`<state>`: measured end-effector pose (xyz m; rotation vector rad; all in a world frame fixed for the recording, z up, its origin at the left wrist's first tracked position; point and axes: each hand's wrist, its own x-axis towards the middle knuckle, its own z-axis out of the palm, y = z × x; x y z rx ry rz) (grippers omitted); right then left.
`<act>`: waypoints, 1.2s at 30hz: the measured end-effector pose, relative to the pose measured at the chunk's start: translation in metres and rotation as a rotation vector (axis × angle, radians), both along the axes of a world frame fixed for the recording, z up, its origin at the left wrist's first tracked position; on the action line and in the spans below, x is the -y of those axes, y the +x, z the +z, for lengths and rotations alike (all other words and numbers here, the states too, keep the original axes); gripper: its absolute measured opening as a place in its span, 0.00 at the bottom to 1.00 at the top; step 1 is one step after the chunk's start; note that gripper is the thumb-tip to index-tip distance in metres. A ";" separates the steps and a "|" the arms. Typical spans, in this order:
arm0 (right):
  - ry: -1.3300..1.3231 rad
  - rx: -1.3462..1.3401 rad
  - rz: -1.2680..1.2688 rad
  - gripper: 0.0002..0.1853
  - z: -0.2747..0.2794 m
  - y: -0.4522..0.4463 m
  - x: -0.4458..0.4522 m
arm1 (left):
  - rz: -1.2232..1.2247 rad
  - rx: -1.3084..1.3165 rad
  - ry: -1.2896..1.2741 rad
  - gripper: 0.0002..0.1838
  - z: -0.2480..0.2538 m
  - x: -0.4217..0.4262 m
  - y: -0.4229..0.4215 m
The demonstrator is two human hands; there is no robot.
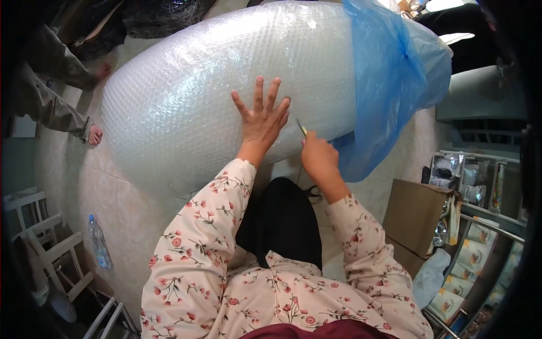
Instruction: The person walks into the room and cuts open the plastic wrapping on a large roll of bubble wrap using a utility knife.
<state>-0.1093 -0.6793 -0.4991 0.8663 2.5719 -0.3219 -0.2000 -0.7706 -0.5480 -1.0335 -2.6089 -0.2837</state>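
A big roll of bubble wrap [186, 96] lies across the floor in front of me. Blue plastic sheeting [387, 73] covers its right end. My left hand [262, 118] rests on the bubble wrap, its fingers spread flat over the surface. Just to the right, my right hand [320, 157] is closed around a small knife [303, 129] with a yellowish handle. The thin blade points up and left, close to the bubble wrap; whether it touches I cannot tell.
Black loops like scissor handles [314, 195] lie by my knee. A person's bare foot [95, 134] stands at left. A water bottle [99, 240] and white racks [59, 246] are lower left. At right are a cardboard box [415, 212] and shelves of packets [471, 251].
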 end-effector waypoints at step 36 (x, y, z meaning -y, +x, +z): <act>-0.009 -0.071 -0.015 0.12 -0.011 0.010 0.004 | -0.053 0.203 -0.094 0.39 0.025 0.003 0.001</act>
